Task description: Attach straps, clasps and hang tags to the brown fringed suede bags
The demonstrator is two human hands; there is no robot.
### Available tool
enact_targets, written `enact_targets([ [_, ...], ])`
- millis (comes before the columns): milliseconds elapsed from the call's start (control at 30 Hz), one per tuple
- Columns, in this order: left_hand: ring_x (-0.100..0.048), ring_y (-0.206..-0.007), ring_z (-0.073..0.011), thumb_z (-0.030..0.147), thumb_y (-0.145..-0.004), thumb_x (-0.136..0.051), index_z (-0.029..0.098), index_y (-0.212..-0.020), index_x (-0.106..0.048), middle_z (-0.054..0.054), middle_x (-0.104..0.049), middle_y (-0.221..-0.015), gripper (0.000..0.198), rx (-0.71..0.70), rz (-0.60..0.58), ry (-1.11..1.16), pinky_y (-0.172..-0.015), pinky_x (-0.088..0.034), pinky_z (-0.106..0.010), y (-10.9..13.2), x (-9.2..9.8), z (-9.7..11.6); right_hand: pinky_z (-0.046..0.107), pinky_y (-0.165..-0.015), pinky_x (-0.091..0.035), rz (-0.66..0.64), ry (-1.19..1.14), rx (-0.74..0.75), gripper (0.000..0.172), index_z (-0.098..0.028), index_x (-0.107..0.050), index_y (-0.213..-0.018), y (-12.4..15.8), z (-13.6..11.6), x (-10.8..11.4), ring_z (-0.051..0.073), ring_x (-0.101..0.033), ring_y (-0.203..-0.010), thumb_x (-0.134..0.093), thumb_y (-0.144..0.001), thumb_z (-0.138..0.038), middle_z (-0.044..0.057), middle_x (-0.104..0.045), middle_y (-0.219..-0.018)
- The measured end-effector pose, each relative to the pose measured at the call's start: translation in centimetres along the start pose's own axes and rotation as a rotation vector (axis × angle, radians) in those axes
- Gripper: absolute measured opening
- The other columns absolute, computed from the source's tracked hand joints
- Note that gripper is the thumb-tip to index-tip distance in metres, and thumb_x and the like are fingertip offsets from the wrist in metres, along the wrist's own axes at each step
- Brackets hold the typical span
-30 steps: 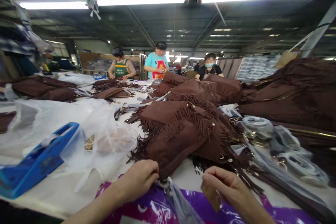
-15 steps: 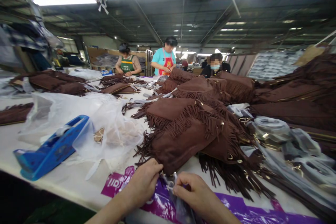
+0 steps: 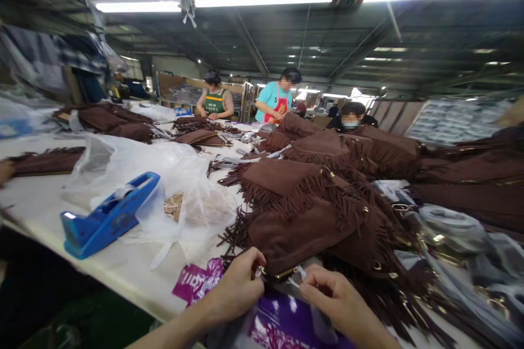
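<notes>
At the front of the table, a brown fringed bag (image 3: 298,234) lies on top of others like it. My left hand (image 3: 241,286) is closed at its near edge, fingertips pinching a small gold metal clasp (image 3: 262,271). To the right, my right hand (image 3: 335,297) is also closed, thumb and forefinger on a strip of clear plastic wrap (image 3: 302,274) beside the bag's near corner. Exactly what its fingers cover is hidden. Beneath both hands lies a purple printed plastic bag (image 3: 282,313).
A blue tape dispenser (image 3: 110,215) stands at left beside a white plastic bag (image 3: 200,196) containing tags. Plastic-wrapped straps (image 3: 450,226) lie at right, near piled brown bags (image 3: 470,166). Co-workers (image 3: 275,99) are across the table. Another person's hand (image 3: 5,172) shows at the left edge.
The view has swung left, so things appear farther right. My hands sit slightly farther apart, along the bag's near edge. Another person's hand has come in at the left edge.
</notes>
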State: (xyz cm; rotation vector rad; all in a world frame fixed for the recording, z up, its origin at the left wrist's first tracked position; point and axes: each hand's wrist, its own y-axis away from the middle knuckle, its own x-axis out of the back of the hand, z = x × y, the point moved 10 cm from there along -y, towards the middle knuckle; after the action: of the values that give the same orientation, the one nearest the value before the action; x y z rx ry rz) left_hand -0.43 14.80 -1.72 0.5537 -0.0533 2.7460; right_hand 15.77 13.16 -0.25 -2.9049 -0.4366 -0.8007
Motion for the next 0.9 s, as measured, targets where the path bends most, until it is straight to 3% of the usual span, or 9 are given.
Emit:
enact_targets([
  [200,-0.049,-0.069,-0.0136,0.008,-0.068,-0.047,0.018,-0.087,-0.060,0.002,-0.056,-0.076,0.025,-0.044,-0.116,-0.242,-0.062,-0.034,-0.024,0.9,1.8,1.0,0.028,-0.065,-0.036,0.016,0.272,0.045,0.023,-0.022,-0.046,-0.060,0.8,0.1,-0.1,0.018,-0.053,-0.069,-0.049,-0.081,-0.030,-0.001,-0.052,-0.070],
  [333,-0.049,-0.071,-0.0136,0.011,-0.060,-0.050,0.018,-0.084,-0.058,0.002,-0.057,-0.077,0.026,-0.003,-0.228,-0.098,-0.060,-0.035,-0.023,0.9,2.8,1.4,0.028,-0.061,-0.034,0.059,0.280,0.059,0.024,-0.022,-0.043,-0.058,0.6,-1.0,0.2,0.017,-0.051,-0.066,-0.047,-0.081,-0.031,-0.002,-0.049,-0.068],
  [433,-0.045,-0.062,-0.0112,0.016,-0.055,-0.054,0.017,-0.080,-0.054,0.005,-0.054,-0.069,0.026,0.052,-0.296,0.139,-0.054,-0.032,-0.022,0.2,3.5,2.2,0.028,-0.061,-0.035,0.111,0.234,0.092,0.026,-0.022,-0.044,-0.058,0.0,-3.5,1.7,0.017,-0.050,-0.066,-0.047,-0.082,-0.034,-0.002,-0.048,-0.069],
  [533,-0.039,-0.050,-0.0085,0.017,-0.051,-0.054,0.019,-0.076,-0.050,0.007,-0.049,-0.058,0.025,0.095,-0.262,0.292,-0.048,-0.027,-0.021,-1.0,5.1,3.8,0.029,-0.063,-0.037,0.129,0.207,0.161,0.028,-0.022,-0.047,-0.058,-0.8,-7.0,3.3,0.017,-0.052,-0.067,-0.049,-0.082,-0.035,-0.001,-0.050,-0.071],
  [633,-0.038,-0.046,-0.0082,0.019,-0.052,-0.053,0.020,-0.075,-0.046,0.008,-0.047,-0.055,0.024,0.041,-0.229,0.331,-0.047,-0.029,-0.021,-1.7,7.0,6.3,0.029,-0.065,-0.038,0.154,0.206,0.233,0.029,-0.022,-0.050,-0.056,-1.4,-9.8,4.7,0.017,-0.053,-0.067,-0.051,-0.083,-0.032,0.000,-0.052,-0.071],
  [700,-0.040,-0.049,-0.0094,0.021,-0.055,-0.053,0.020,-0.076,-0.045,0.007,-0.047,-0.058,0.022,-0.027,-0.236,0.205,-0.049,-0.031,-0.022,-1.4,7.7,7.9,0.029,-0.066,-0.039,0.161,0.194,0.247,0.029,-0.022,-0.051,-0.055,-1.4,-10.3,4.8,0.018,-0.053,-0.068,-0.052,-0.083,-0.031,0.000,-0.052,-0.072],
  [767,-0.045,-0.058,-0.0124,0.022,-0.063,-0.053,0.020,-0.079,-0.049,0.005,-0.050,-0.066,0.017,-0.118,-0.235,-0.090,-0.055,-0.036,-0.025,-0.3,7.4,8.9,0.028,-0.065,-0.039,0.145,0.170,0.220,0.027,-0.022,-0.051,-0.056,-1.1,-9.6,4.1,0.018,-0.054,-0.069,-0.051,-0.082,-0.031,0.000,-0.053,-0.073],
  [900,-0.053,-0.096,-0.0242,0.021,-0.069,-0.060,0.019,-0.099,-0.055,-0.006,-0.059,-0.103,0.030,-0.313,-0.077,-0.659,-0.083,-0.043,-0.036,1.6,4.4,9.7,0.029,-0.063,-0.037,0.120,0.152,0.135,0.026,-0.022,-0.047,-0.056,-0.4,-6.4,2.0,0.018,-0.053,-0.067,-0.049,-0.079,-0.033,0.001,-0.051,-0.070],
])
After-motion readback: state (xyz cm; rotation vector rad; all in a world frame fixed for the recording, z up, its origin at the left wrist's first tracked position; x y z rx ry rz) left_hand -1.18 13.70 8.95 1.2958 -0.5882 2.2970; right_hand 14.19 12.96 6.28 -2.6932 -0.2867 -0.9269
